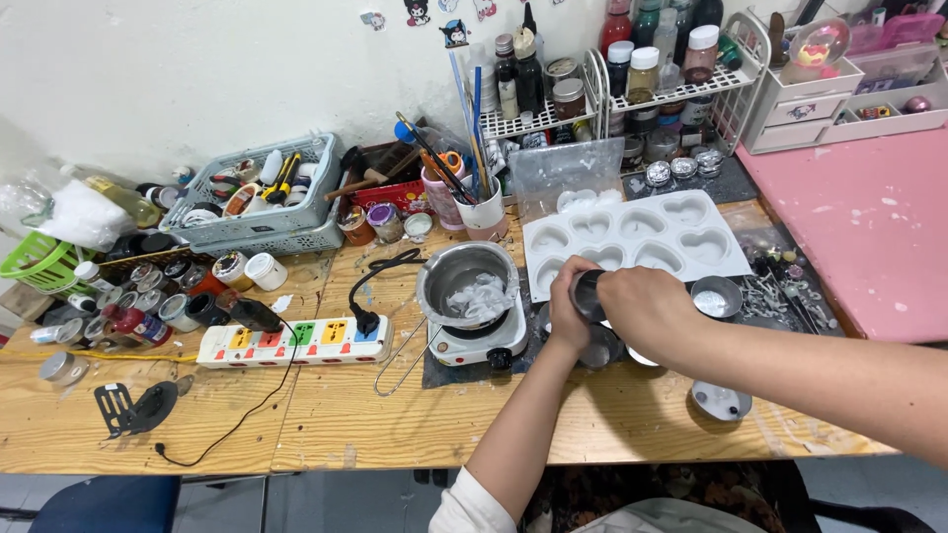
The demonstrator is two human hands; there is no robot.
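A small dark cylindrical container [589, 292] is held between both hands over the near edge of the white heart-shaped mould tray [632, 242]. The right hand [647, 311] is closed around its right side, fingers curled over it; the left hand [568, 314] is pressed against its left side, thumb wrapped on it. Whether it is being twisted cannot be told.

Directly left of the hands, a steel pot [466, 281] with pale lumps inside is seated on a small white electric hotplate [482, 342]. The hotplate's black cord is plugged into a white power strip [293, 342] with coloured sockets, farther left on the wooden table [395, 415]. A small metal cup [716, 296] is placed just right of the right hand, another [721, 401] near the table edge. A grey basket [257, 197] of tools is set far left; a wire rack [632, 94] of jars is far behind the mould.
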